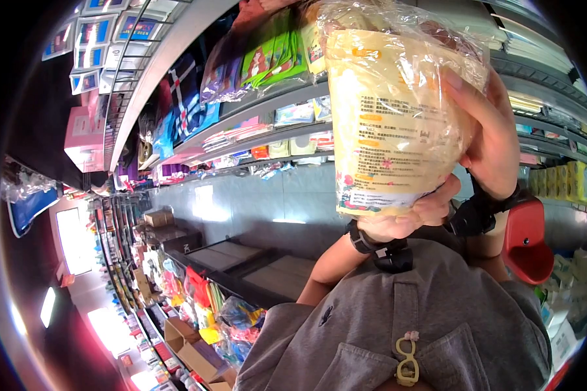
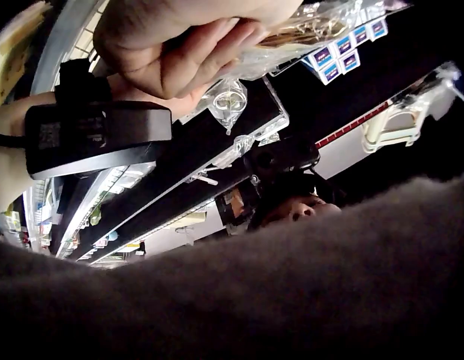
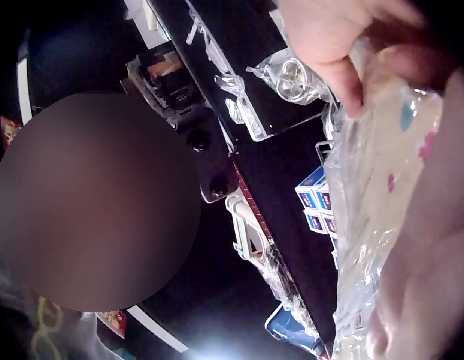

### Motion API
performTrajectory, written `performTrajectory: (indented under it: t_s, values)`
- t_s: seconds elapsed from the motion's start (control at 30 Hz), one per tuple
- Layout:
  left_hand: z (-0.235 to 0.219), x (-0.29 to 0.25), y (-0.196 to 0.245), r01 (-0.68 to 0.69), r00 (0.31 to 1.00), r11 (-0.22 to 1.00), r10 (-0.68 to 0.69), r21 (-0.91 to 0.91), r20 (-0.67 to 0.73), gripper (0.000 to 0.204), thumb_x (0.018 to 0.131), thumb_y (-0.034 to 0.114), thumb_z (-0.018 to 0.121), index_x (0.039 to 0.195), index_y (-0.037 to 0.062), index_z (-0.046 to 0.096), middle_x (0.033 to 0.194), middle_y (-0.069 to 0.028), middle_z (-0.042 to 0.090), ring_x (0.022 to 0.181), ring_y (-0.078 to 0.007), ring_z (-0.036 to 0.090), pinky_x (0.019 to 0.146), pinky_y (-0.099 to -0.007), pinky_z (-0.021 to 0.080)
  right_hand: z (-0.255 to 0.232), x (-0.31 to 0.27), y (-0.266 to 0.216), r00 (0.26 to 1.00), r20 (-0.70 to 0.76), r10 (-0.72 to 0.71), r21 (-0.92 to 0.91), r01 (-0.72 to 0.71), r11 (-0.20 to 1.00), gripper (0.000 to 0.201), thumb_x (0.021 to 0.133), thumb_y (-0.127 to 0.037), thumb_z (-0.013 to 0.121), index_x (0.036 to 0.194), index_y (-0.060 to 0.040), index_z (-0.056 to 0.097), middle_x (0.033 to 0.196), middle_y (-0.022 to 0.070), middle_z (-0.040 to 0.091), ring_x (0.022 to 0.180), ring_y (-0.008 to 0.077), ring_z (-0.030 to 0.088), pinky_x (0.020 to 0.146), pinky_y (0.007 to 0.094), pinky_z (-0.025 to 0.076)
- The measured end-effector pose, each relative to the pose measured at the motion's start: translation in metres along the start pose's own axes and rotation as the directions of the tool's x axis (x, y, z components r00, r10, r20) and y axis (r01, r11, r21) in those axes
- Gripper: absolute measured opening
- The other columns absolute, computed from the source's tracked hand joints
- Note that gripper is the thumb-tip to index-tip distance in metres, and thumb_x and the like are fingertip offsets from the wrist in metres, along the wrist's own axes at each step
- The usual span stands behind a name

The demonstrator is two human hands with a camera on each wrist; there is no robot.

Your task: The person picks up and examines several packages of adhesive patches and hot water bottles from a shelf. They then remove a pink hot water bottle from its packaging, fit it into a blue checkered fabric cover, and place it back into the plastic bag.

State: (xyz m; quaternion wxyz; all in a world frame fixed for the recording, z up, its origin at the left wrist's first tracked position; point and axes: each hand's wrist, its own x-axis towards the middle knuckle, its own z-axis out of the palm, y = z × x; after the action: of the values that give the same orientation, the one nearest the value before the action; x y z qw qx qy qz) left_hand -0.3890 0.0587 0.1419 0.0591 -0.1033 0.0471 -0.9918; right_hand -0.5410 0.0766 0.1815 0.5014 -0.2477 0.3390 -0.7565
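A cream printed packet point(image 1: 391, 130) with small lines of text and pink flower marks is held up in front of the chest, its surface shiny with clear plastic. Something brownish shows through the clear plastic at its top. My left hand point(image 1: 404, 218) grips the packet's lower edge; in the left wrist view its fingers are curled in by the clear plastic. Around the packet's right side my right hand point(image 1: 492, 137) is wrapped, thumb lying across the printed face. The right wrist view shows the packet between the left hand point(image 3: 329, 45) and the right hand point(image 3: 434, 255).
Store shelves point(image 1: 241, 124) with bagged goods, including green packs point(image 1: 274, 58), stand in front. A red plastic seat-like object point(image 1: 527, 241) is at the right, below yellow packs point(image 1: 571, 182). An open cardboard box point(image 1: 192, 348) and colourful bagged goods lie to the left.
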Motion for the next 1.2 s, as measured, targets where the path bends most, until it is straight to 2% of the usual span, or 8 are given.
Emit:
performTrajectory:
  t_s: [0.13,0.23,0.37,0.7,0.87,1.0,1.1,1.2]
  values:
    - [-0.006,-0.003,-0.002,-0.027,0.998,0.996,0.021,0.088,0.062,0.041,0.098,0.035,0.039,0.111,-0.0025,0.046,0.078,-0.0084,0.042,0.060,-0.0122,0.037,0.047,-0.0213,0.032,0.005,-0.002,0.001,1.000,0.008,-0.008,0.004,0.008,1.000,0.040,0.085,-0.012,0.063,0.123,-0.0012,0.053,0.110,0.0096,0.063,0.098,0.0165,0.062,0.080,0.0269,0.049]
    - [-0.006,-0.004,0.003,0.101,0.994,0.991,-0.096,-0.093,0.054,0.042,0.099,0.035,0.036,0.113,-0.0035,0.044,0.080,-0.0109,0.042,0.062,-0.0158,0.038,0.048,-0.0225,0.035,0.009,-0.007,-0.003,1.000,-0.031,0.000,0.001,0.001,1.000,0.040,0.085,-0.011,0.062,0.123,-0.0017,0.053,0.110,0.0087,0.063,0.098,0.0160,0.062,0.080,0.0266,0.049]
    - [-0.006,-0.006,-0.001,0.096,0.995,0.990,-0.093,-0.102,0.029,0.041,0.100,0.034,0.033,0.115,-0.0033,0.043,0.082,-0.0123,0.042,0.062,-0.0175,0.038,0.049,-0.0225,0.038,0.005,-0.011,-0.002,0.999,-0.028,-0.031,0.028,0.032,0.999,0.038,0.086,-0.012,0.062,0.122,-0.0027,0.054,0.109,0.0078,0.063,0.098,0.0161,0.061,0.080,0.0261,0.049]
    - [-0.005,0.002,-0.014,0.034,0.999,0.999,-0.034,-0.005,0.007,0.036,0.100,0.030,0.036,0.114,-0.0021,0.044,0.074,-0.0090,0.042,0.050,-0.0109,0.036,0.047,-0.0197,0.035,0.001,-0.021,-0.007,0.980,-0.197,-0.027,0.036,0.034,0.999,0.035,0.088,-0.016,0.060,0.120,-0.0048,0.054,0.104,0.0073,0.063,0.094,0.0135,0.062,0.067,0.0235,0.050]
    - [-0.003,0.004,-0.013,0.073,0.997,0.997,-0.073,-0.006,-0.032,0.035,0.099,0.031,0.038,0.111,-0.0012,0.045,0.074,-0.0084,0.042,0.050,-0.0107,0.036,0.046,-0.0191,0.033,-0.011,-0.023,-0.014,0.989,-0.136,0.050,-0.023,-0.053,0.998,0.038,0.088,-0.018,0.058,0.123,-0.0043,0.052,0.107,0.0075,0.062,0.092,0.0122,0.062,0.058,0.0206,0.047]
    - [0.000,0.009,-0.021,0.020,0.999,0.999,-0.018,0.050,-0.037,0.035,0.099,0.032,0.039,0.109,0.0000,0.046,0.073,-0.0074,0.041,0.051,-0.0104,0.035,0.044,-0.0193,0.032,-0.016,-0.023,-0.010,0.990,-0.126,-0.064,-0.054,0.057,0.997,0.039,0.089,-0.019,0.056,0.125,-0.0042,0.052,0.107,0.0067,0.061,0.093,0.0121,0.062,0.062,0.0211,0.048]
    - [0.000,0.009,-0.023,0.025,0.998,0.995,-0.019,0.100,-0.060,0.034,0.099,0.033,0.039,0.107,0.0010,0.047,0.073,-0.0060,0.041,0.052,-0.0097,0.035,0.044,-0.0192,0.031,-0.020,-0.022,-0.010,0.995,-0.099,-0.024,0.002,0.024,1.000,0.037,0.091,-0.018,0.054,0.124,-0.0027,0.052,0.116,0.0064,0.057,0.102,0.0133,0.059,0.074,0.0229,0.049]
    - [-0.001,0.010,-0.025,0.023,0.997,0.988,-0.012,0.155,-0.074,0.033,0.098,0.034,0.040,0.105,0.0020,0.048,0.072,-0.0044,0.041,0.053,-0.0088,0.035,0.045,-0.0186,0.030,-0.026,-0.024,-0.004,0.969,-0.027,-0.247,-0.273,0.230,0.934,0.034,0.092,-0.015,0.052,0.123,-0.0005,0.052,0.126,0.0062,0.051,0.111,0.0148,0.054,0.085,0.0254,0.047]
